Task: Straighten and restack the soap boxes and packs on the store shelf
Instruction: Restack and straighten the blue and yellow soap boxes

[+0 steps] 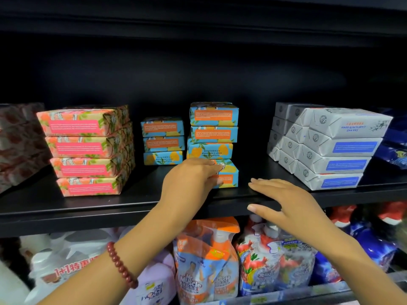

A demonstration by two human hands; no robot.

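Note:
On the black shelf (88, 205) stand stacks of soap boxes. A pink floral stack (88, 148) is at the left. Two blue-and-orange stacks sit in the middle: a short one (163, 140) and a taller one (213, 126). A white stack (330, 146) leans at the right. My left hand (191, 179) grips the bottom blue box (230, 176) of the taller stack, which juts forward. My right hand (286, 203) hovers flat over the shelf's front edge, fingers straight, holding nothing.
Red-patterned packs (19, 142) fill the far left and dark blue packs (394, 142) the far right. The lower shelf holds spray bottles and refill pouches (207, 260) and white jugs (61, 260). An upper shelf board (198, 23) overhangs.

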